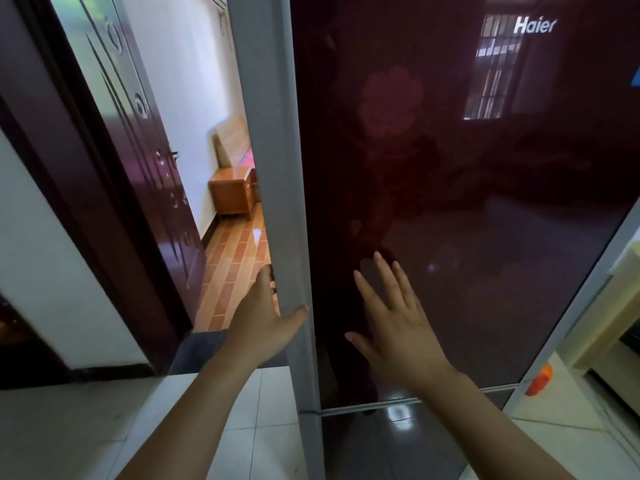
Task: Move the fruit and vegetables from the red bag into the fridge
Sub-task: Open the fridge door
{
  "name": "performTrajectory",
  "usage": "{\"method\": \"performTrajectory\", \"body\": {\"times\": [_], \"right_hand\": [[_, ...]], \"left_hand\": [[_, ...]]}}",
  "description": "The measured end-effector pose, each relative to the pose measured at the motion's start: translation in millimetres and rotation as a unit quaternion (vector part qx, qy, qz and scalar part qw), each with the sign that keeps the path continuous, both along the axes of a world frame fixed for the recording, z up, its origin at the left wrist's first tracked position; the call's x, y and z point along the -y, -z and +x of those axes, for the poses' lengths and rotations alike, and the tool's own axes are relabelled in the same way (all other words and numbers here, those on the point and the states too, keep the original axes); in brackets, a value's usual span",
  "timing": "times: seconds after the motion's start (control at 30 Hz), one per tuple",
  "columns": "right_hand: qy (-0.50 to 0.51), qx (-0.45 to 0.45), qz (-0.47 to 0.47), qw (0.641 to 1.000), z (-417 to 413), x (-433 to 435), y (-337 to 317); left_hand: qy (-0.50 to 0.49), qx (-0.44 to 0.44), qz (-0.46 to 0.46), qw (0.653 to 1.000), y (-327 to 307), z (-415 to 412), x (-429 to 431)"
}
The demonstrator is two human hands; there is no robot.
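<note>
My left hand (263,317) grips the grey side edge (273,168) of the fridge door (485,237), thumb on the front and fingers curled behind. My right hand (398,327) is flat, fingers straight and spread, at the dark red glass front; I cannot confirm contact. The fridge stands directly ahead, with the Haier logo (535,25) at upper right. Beyond, to the left, is an open dark wooden door (149,161), then a wooden bedside cabinet (230,194) on an orange tiled floor (232,265).

Fridge (467,202) | glossy dark-maroon door, grey side edge, Haier logo upper right | upright | fills centre and right of frame
</note>
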State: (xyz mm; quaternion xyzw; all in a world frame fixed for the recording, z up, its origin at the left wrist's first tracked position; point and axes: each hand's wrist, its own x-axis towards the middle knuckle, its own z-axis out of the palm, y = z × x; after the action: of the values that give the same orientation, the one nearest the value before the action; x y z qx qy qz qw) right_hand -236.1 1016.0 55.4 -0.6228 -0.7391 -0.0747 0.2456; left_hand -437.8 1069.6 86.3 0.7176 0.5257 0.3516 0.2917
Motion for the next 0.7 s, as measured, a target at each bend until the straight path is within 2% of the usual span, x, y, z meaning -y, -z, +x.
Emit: {"method": "performTrajectory", "body": {"times": [0.1, 0.2, 0.43, 0.7], "right_hand": [[0.036, -0.009, 0.068, 0.997, 14, -10, -7], [0.041, -0.009, 0.087, 0.995, 24, -21, -7], [-0.003, 0.032, 0.146, 0.989, 44, -31, 18], [-0.081, 0.018, 0.207, 0.975, 66, 16, 31]], "left_hand": [[-0.012, 0.023, -0.01, 1.0, -1, 5, 3], [-0.037, 0.029, -0.021, 0.999, -4, 11, 7], [-0.167, 0.033, 0.001, 0.985, -8, 37, 30], [-0.255, -0.001, 0.025, 0.966, 2, 62, 126]]}}
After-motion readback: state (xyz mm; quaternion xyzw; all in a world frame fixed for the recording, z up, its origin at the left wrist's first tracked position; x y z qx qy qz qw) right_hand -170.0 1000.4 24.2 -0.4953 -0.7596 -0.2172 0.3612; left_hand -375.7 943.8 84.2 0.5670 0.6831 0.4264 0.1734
